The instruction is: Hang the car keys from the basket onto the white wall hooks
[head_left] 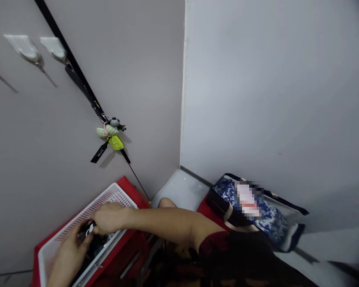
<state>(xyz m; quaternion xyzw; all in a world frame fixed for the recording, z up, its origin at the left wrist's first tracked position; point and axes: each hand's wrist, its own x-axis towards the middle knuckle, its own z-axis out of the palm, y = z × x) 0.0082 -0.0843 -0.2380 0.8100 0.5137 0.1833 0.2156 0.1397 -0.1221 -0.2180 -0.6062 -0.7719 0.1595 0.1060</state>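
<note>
Both hands are inside a white plastic basket point(124, 194) at the lower left of the head view. My left hand point(70, 249) is closed, its thumb and fingers curled round something dark with a small white, shiny part point(90, 229). My right hand point(109, 218) reaches in from the right, fingertips pinched at the same small part, close against the left fingers. Dark items point(97, 244) lie in the basket below the hands, too dim to name. My fingers hide most of what they hold.
The basket rests on a red surface point(127, 185) against the wall. Above it, keys with a yellow-green tag point(116, 142) and small charms hang from a black strap. White hooks point(23, 47) are on the wall. A blue patterned bag point(272, 217) stands to the right.
</note>
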